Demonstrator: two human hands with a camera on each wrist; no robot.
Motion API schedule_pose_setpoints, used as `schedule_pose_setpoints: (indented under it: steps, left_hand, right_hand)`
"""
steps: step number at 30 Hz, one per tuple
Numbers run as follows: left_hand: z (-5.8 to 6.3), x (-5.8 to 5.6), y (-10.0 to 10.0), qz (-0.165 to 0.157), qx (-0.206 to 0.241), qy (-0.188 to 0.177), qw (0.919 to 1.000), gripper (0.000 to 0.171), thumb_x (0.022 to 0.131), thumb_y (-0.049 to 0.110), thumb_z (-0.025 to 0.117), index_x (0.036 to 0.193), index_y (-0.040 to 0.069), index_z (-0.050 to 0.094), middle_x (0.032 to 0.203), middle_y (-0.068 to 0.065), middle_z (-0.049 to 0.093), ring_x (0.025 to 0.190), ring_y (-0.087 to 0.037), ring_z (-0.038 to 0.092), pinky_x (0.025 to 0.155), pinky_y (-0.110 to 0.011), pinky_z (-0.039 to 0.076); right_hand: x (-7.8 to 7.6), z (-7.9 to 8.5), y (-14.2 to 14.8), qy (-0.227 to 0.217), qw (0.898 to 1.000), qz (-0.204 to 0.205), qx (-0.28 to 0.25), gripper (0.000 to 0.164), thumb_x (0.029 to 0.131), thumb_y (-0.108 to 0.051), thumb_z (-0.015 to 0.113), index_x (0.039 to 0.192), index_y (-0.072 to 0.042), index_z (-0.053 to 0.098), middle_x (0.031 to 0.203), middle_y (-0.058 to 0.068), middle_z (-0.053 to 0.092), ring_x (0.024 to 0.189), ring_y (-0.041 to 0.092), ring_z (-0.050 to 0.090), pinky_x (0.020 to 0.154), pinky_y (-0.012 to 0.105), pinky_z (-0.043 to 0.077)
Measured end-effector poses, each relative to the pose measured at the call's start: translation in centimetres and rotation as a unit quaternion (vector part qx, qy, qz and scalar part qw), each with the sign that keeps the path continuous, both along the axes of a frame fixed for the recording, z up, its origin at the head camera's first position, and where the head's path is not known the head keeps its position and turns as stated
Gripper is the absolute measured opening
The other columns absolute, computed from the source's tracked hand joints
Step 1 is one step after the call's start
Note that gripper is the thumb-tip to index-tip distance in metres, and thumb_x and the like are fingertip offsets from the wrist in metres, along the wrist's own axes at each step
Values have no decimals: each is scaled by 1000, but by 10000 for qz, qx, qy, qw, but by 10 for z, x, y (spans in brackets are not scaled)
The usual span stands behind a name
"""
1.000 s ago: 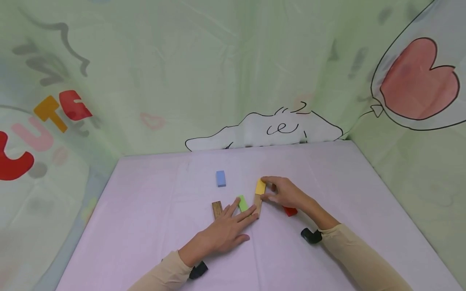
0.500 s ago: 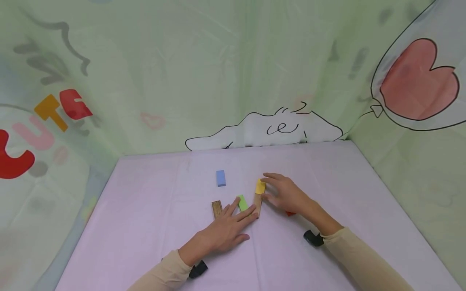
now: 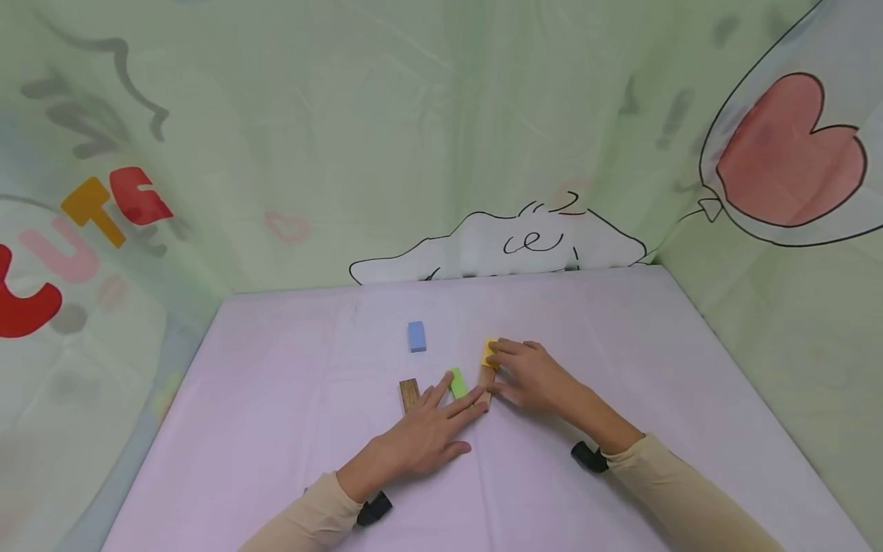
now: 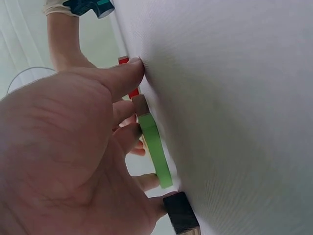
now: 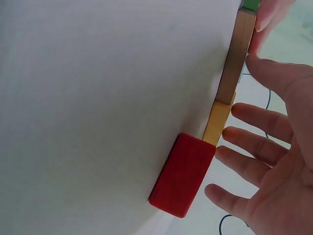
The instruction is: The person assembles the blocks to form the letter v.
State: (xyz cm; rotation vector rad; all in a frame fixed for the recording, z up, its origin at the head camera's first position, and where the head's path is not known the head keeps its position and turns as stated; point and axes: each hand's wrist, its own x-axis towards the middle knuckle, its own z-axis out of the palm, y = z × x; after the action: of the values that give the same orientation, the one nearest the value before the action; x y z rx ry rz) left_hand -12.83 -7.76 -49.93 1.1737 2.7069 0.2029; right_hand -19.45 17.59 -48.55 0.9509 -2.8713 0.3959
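Several wooden blocks form a joined shape on the table. My left hand (image 3: 424, 435) lies with fingers spread, its fingertips on the green block (image 3: 458, 383) and the plain wood block (image 3: 487, 376). Its little finger touches the dark brown block (image 4: 181, 211) in the left wrist view. My right hand (image 3: 538, 379) has fingers extended and spread, the fingertips at the yellow block (image 3: 488, 349) and the thumb beside the plain block. The yellow block meets the plain block end to end. In the right wrist view a red block (image 5: 182, 174) lies near the fingers; the right hand hides it in the head view.
A blue block (image 3: 417, 336) lies apart, farther back on the pale table (image 3: 297, 399). Patterned cloth walls (image 3: 386, 138) rise behind and at both sides. Each wrist carries a small black camera (image 3: 589, 458).
The right hand has shifted from the yellow block's far end toward the plain block, fingers over the yellow one. The red block has become hidden beneath it. The left hand stays put.
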Motion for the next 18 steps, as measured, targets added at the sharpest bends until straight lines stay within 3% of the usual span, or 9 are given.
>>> schedule_pose_setpoints:
  steps: [14, 18]
  left_hand:
    - [0, -1, 1, 43, -8, 11, 10000, 71, 110, 47, 52, 171, 29, 20, 181, 10, 8, 166, -46, 7, 127, -62, 34]
    - [1, -1, 2, -30, 21, 271, 9996, 70, 109, 45, 56, 170, 25, 27, 180, 4, 15, 166, -45, 13, 130, -57, 29]
  right_hand:
    - [1, 3, -3, -90, 9998, -82, 172, 49, 93, -44, 81, 125, -7, 76, 144, 14, 68, 141, 36, 60, 105, 62, 53]
    - [3, 3, -4, -190, 9996, -124, 182, 47, 94, -42, 80, 123, -6, 76, 144, 16, 68, 142, 38, 59, 106, 63, 53]
